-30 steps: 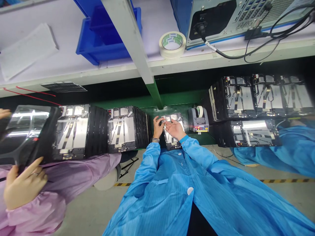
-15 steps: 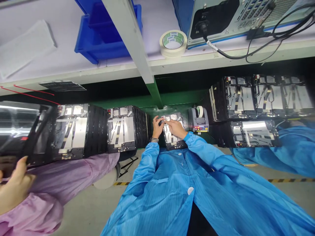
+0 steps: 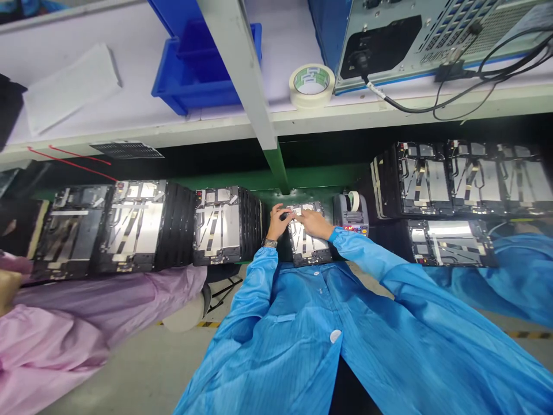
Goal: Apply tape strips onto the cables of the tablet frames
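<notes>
My left grip [image 3: 279, 222] pinches narrow at the metal tablet frame [image 3: 309, 248], hold unclear, while my right grip [image 3: 313, 223] lies wide and flat across it.

Beyond my workbench's green frame [image 3: 319, 176], a white shelf [image 3: 142, 40] carries a blue plastic bin [image 3: 203, 80], a roll of masking tape [image 3: 311, 85] and a metal equipment case [image 3: 415, 40] trailing black cables [image 3: 415, 104]. A grey steel upright [image 3: 242, 69] crosses the shelf and meets the frame. Under me, a concrete floor [image 3: 121, 369] shows yellow-and-black hazard tape [image 3: 529, 335], with a round white stool seat [image 3: 184, 314] just beneath the bench edge.
</notes>
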A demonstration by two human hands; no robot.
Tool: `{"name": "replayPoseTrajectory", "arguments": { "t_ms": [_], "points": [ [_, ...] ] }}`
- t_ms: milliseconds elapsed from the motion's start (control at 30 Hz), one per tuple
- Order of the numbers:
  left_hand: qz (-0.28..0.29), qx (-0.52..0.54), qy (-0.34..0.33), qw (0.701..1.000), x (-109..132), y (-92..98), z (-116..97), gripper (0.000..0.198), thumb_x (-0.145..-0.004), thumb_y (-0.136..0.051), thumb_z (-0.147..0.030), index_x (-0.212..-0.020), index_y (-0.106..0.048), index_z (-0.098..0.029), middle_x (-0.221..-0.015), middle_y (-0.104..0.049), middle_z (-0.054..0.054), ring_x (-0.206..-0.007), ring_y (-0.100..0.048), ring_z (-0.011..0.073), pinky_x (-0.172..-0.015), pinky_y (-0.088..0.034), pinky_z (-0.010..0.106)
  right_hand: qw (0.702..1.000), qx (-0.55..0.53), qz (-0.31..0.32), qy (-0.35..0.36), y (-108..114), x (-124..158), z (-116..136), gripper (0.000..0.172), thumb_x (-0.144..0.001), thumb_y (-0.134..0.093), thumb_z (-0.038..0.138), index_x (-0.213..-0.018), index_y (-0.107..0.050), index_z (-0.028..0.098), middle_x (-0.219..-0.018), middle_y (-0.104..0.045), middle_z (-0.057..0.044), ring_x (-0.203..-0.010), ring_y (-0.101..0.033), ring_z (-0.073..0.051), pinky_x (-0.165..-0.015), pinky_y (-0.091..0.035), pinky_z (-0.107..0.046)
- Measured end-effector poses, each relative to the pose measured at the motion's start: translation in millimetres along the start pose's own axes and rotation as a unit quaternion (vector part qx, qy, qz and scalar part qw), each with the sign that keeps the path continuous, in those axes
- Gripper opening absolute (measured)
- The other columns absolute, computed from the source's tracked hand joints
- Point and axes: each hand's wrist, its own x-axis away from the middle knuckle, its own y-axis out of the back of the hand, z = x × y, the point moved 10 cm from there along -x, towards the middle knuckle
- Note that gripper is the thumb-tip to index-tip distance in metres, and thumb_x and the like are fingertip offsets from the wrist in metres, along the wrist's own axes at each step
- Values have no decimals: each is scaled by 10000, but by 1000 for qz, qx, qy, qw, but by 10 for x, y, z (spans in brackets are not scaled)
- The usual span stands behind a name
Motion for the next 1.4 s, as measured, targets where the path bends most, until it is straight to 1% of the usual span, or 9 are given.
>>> {"name": "replayPoseTrajectory", "arguments": {
  "t_ms": [267,400,533,667,833,967,1133,1267,1400],
  "points": [
    [69,-135,6,988,-155,-56,-164,177,-836,-810,-205,-981,-709,-216,-1446,-524,115,-1385,-509,326,-1203,-361,509,932,-74,-294,-200,229,1104,-467,532,-1010,-451,306,-1509,-557,155,-1261,-589,-170,-1234,-539,-331,-1110,-461,-495],
    [-8,-74,4,997,32,49,-208,429,-886,-759,-263,-1281,-599,-215,-1461,-502,157,-1409,-500,297,-1215,-386,461,906,-174,-263,-281,-194,1361,-695,595,-953,-524,425,-1452,-600,112,-1319,-585,-201,-1309,-522,-360,-1192,-408,-550],
    [-76,-25,129,988,690,44,75,584,-954,-666,-415,-1460,-498,-178,-1541,-453,215,-1484,-453,332,-1281,-322,498,885,-266,-242,-297,-464,1398,-775,625,-920,-550,478,-1420,-637,112,-1342,-596,-194,-1316,-553,-333,-1214,-403,-504],
    [-2,7,184,983,1224,-328,113,759,-890,-734,-502,-1534,-482,-190,-1717,-307,189,-1636,-235,358,-1357,-157,499,869,-285,-263,-309,-479,1463,-816,681,-865,-621,549,-1394,-668,123,-1381,-583,-190,-1343,-528,-341,-1229,-374,-524],
    [-11,70,158,985,1325,-389,-352,859,-953,-656,-549,-1663,-304,-217,-1725,-334,159,-1627,-278,325,-1353,-200,500,866,-315,-278,-271,-212,1544,-567,699,-883,-650,566,-1447,-644,153,-1385,-599,-166,-1332,-549,-325,-1228,-381,-525],
    [-59,26,45,997,1333,177,-1135,789,-1021,-581,-517,-1689,-257,-247,-1701,-349,142,-1602,-324,280,-1344,-247,465,876,-333,-283,-204,327,1571,-2,700,-938,-673,517,-1553,-554,204,-1461,-574,-140,-1386,-535,-304,-1241,-381,-497],
    [-110,-125,3,986,1279,1561,-1761,654,-1029,-579,-511,-1621,-418,-284,-1541,-504,124,-1508,-441,289,-1302,-328,500,899,-399,-180,-30,725,936,1094,678,-992,-644,480,-1618,-473,283,-1513,-533,-110,-1393,-519,-284,-1177,-460,-453],
    [-188,-249,57,948,1130,2676,-1661,633,-1002,-608,-491,-1552,-515,-191,-1442,-562,160,-1416,-533,319,-1254,-392,494,899,-426,-88,54,507,142,1812,785,-971,-662,443,-1677,-355,288,-1460,-494,-112,-1350,-516,-267,-1207,-425,-466],
    [-202,-303,131,922,998,3080,-1248,644,-992,-595,-482,-1508,-550,-100,-1415,-604,218,-1394,-558,372,-1225,-411,524,919,-387,-64,37,135,-361,2083,830,-924,-722,430,-1664,-384,267,-1381,-478,-104,-1396,-440,-282,-1282,-315,-486]
  ]
}}
